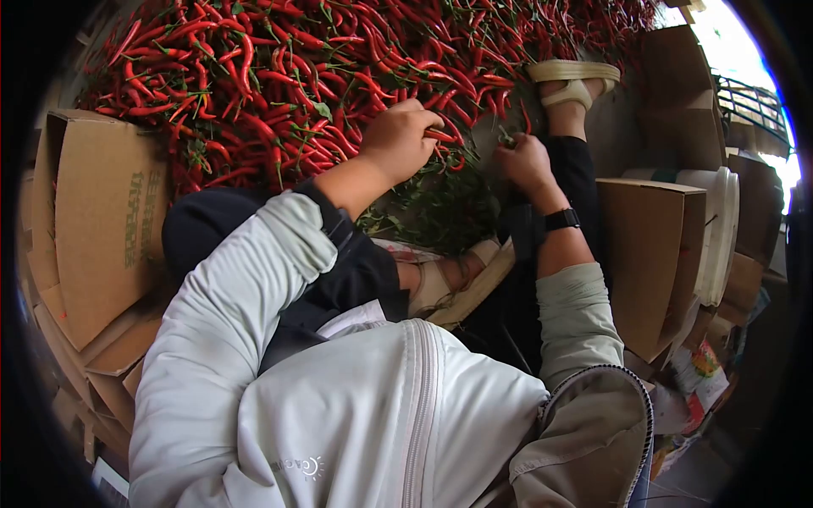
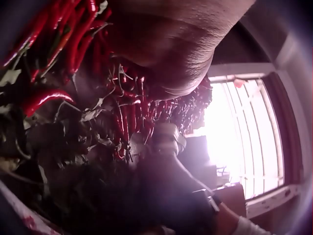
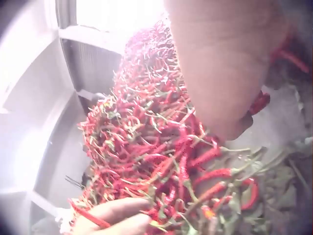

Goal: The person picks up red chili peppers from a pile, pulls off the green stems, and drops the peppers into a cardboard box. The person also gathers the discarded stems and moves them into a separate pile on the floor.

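My left hand (image 1: 398, 144) is curled at the near edge of a heap of red chili peppers (image 1: 246, 59). It holds a red chili pepper (image 1: 442, 135), which sticks out past its fingers; in the right wrist view, a chili pepper (image 3: 90, 214) lies against the same hand (image 3: 117, 218). To the right, my right hand (image 1: 527, 165) has its fingertips drawn together on a small greenish bit (image 1: 506, 135), with a red chili pepper (image 1: 525, 117) at the fingers. A large part of that grip is hidden behind the hand (image 3: 225, 63) in the right wrist view.
Green leaves and stems (image 1: 445, 207) lie on the floor between the legs. Sandalled feet (image 1: 576, 80) flank the work. Cardboard boxes stand at left (image 1: 110, 229) and right (image 1: 648, 254), beside a white bucket (image 1: 718, 229). A barred window (image 2: 249, 137) glares in the left wrist view.
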`<state>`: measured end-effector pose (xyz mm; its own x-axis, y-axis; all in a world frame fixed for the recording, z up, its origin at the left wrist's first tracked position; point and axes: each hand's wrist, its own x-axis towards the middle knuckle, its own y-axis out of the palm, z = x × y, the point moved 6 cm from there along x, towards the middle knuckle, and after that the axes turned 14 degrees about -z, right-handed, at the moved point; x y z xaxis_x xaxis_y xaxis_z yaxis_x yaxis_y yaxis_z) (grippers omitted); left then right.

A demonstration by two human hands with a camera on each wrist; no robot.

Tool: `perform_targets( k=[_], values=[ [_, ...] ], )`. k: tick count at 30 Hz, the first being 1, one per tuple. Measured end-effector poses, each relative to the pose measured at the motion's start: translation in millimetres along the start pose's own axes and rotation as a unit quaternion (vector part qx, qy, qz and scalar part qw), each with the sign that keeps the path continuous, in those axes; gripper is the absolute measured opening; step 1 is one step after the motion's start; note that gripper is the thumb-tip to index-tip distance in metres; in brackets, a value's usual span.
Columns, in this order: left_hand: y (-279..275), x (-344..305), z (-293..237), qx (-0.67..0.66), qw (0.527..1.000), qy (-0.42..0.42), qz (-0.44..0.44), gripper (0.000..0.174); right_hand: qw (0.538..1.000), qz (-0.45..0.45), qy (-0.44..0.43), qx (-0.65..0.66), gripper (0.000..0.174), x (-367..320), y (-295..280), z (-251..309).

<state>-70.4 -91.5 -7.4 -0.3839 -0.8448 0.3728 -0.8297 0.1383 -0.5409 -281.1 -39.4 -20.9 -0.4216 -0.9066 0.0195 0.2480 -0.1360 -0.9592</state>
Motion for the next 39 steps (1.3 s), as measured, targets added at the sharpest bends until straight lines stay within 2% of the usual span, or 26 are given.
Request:
perform_targets(
  k=[1,3,4,5,7,11,13,14,16,20,22,23,25,26,27,28,29,30,31,33,34,35,36,37,39],
  values=[
    [7.2,2.5,-1.3,-0.001,1.0,0.002,0.003,0.019,1.0,0.0,0.004,0.001,0.028,1.5,-5.8,-1.1],
    [34.5,4.5,1.5,0.118,0.986,0.009,0.116,0.023,0.965,0.03,0.113,0.233,0.022,3.4,-12.9,-8.2],
    [47.3,5.8,10.9,0.149,0.972,-0.061,0.171,0.025,0.942,0.029,0.121,0.312,0.018,4.4,-13.7,-8.5],
    [54.0,7.1,10.4,0.15,0.972,-0.057,0.174,0.025,0.941,0.025,0.124,0.314,0.018,4.5,-16.9,-10.2],
    [60.8,7.5,0.8,0.244,0.937,0.0,0.251,0.022,0.904,0.038,0.097,0.414,0.022,2.1,-26.2,10.5],
    [66.2,8.2,7.9,0.272,0.932,-0.015,0.24,0.02,0.902,0.054,0.085,0.419,0.024,9.6,4.2,28.8],
    [60.4,8.6,11.5,0.245,0.947,-0.061,0.2,0.019,0.97,-0.001,-0.083,0.23,0.026,18.4,16.8,47.5],
    [57.7,8.2,14.0,0.249,0.945,-0.062,0.2,0.019,0.969,0.0,-0.084,0.234,0.026,21.6,27.3,51.7],
    [56.7,1.8,16.8,0.26,0.931,-0.017,0.257,0.023,0.992,-0.021,-0.114,0.057,0.027,26.5,44.9,57.6],
    [36.6,-13.2,23.2,0.213,0.939,0.006,0.271,0.025,0.993,-0.017,-0.107,0.039,0.027,34.3,47.9,55.1],
    [22.0,-12.4,17.0,0.091,0.977,0.032,0.192,0.025,0.988,0.012,-0.082,0.131,0.026,32.1,38.8,47.8],
    [21.0,-12.1,18.7,0.088,0.977,0.032,0.191,0.025,0.988,0.012,-0.082,0.127,0.026,31.7,35.4,44.2],
    [12.4,-9.8,28.2,-0.065,0.962,-0.195,0.178,0.021,0.979,0.008,-0.039,0.199,0.028,30.7,28.0,31.8],
    [9.2,-7.3,30.0,-0.152,0.95,-0.229,0.147,0.017,0.977,0.029,-0.03,0.21,0.032,31.7,28.8,23.4],
    [6.3,-5.6,30.3,-0.154,0.95,-0.228,0.145,0.017,0.977,0.029,-0.032,0.208,0.032,31.6,23.8,22.3],
    [5.3,-6.6,33.1,-0.318,0.883,-0.326,0.112,0.015,0.976,0.058,-0.023,0.208,0.032,29.0,22.9,20.8],
    [5.8,-8.1,34.1,-0.469,0.779,-0.409,0.076,0.012,0.974,0.087,-0.014,0.209,0.032,26.0,22.8,20.0],
    [2.9,-9.8,32.2,-0.499,0.747,-0.437,0.047,0.009,0.974,0.086,-0.015,0.209,0.032,22.8,16.6,26.1],
    [1.5,-10.9,32.0,-0.499,0.748,-0.436,0.046,0.009,0.977,0.088,-0.036,0.189,0.031,18.1,11.3,36.3],
    [-3.9,-14.3,39.8,-0.447,0.785,-0.429,0.004,0.007,0.979,0.092,-0.058,0.171,0.029,13.6,17.0,47.1],
    [-2.2,-16.4,42.2,-0.445,0.786,-0.43,0.003,0.007,0.981,0.071,-0.096,0.155,0.029,12.0,24.4,50.7],
    [-2.3,-17.4,47.2,-0.384,0.822,-0.421,-0.007,0.008,0.98,0.049,-0.133,0.138,0.028,10.6,29.4,54.3],
    [-3.1,-17.2,50.4,-0.321,0.854,-0.41,-0.018,0.009,0.979,0.073,-0.155,0.107,0.025,7.5,33.1,59.5],
    [0.3,-17.0,51.2,-0.32,0.854,-0.41,-0.017,0.009,0.979,0.073,-0.154,0.108,0.025,5.7,37.6,62.3],
    [2.3,-8.3,46.3,-0.216,0.924,-0.316,-0.02,0.015,0.987,0.055,-0.15,-0.004,0.019,2.1,49.4,61.6]
  ],
)
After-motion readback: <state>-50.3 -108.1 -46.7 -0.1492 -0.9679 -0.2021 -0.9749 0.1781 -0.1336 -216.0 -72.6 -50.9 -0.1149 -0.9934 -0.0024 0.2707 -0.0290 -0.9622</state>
